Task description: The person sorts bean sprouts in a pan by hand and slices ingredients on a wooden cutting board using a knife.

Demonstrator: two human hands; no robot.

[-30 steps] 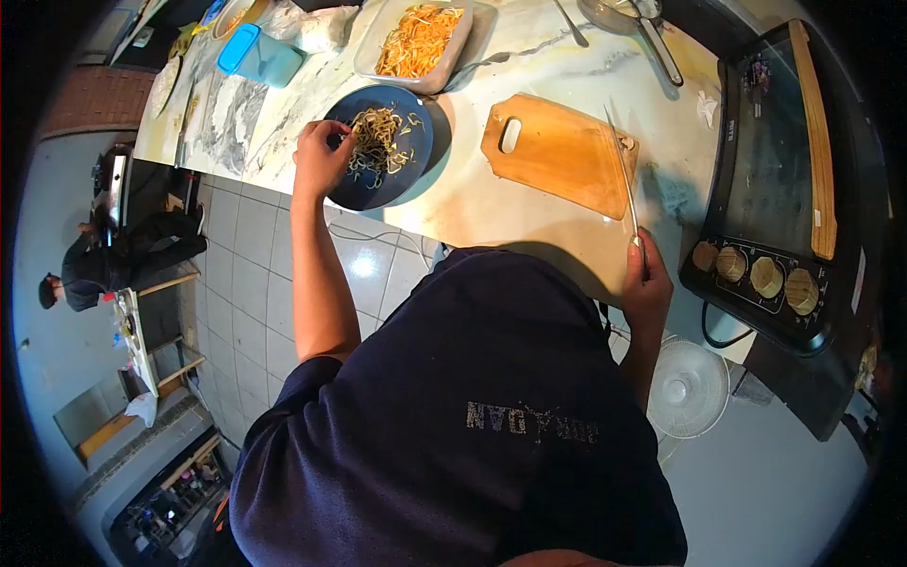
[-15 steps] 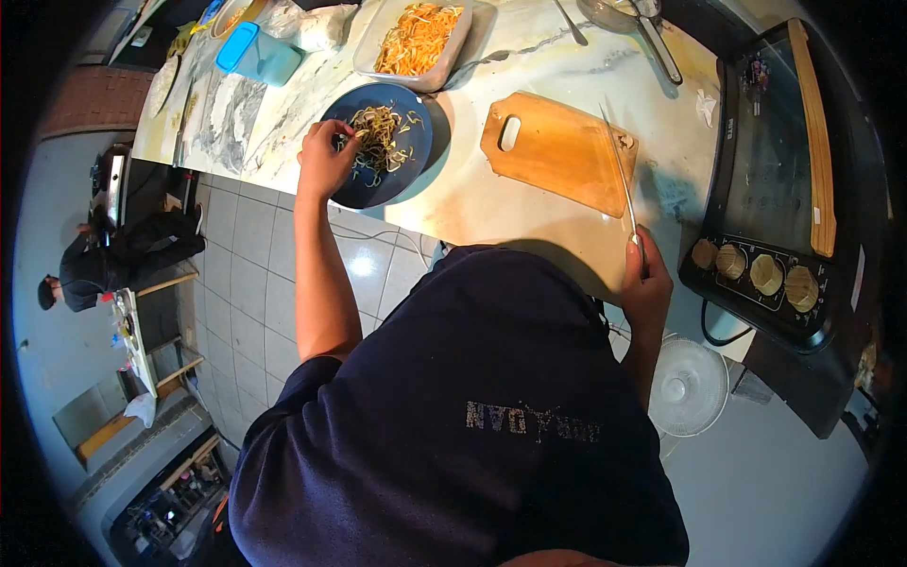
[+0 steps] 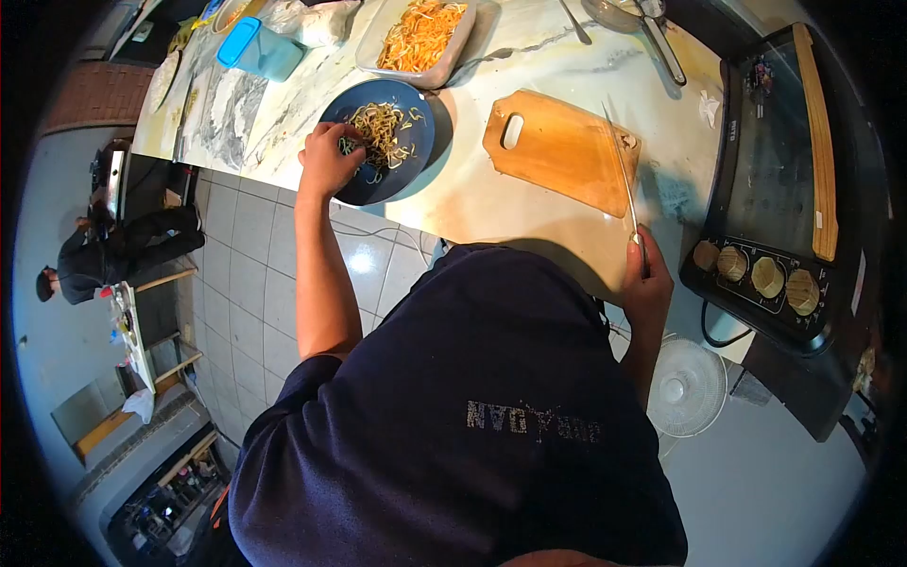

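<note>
Over the left side of a dark blue plate (image 3: 368,194), my left hand (image 3: 329,159) has its curled fingers among thin sprouts (image 3: 383,132); what is between the fingertips is too small to tell. My right hand (image 3: 648,279) is wrapped round the handle of a long knife (image 3: 624,180). The blade points away from me and lies over the right end of a wooden cutting board (image 3: 557,151). A small scrap sits near that end of the board.
Shredded orange and white food fills a plastic container (image 3: 456,59) behind the plate. A blue-lidded container (image 3: 265,57) stands back left, a strainer (image 3: 652,38) back right. An oven (image 3: 775,189) borders the right side. Far left, another person (image 3: 85,255) is at a small table.
My left hand has moved slightly right and further into the sprouts, its fingers more curled. My right hand and the knife have stayed nearly still.
</note>
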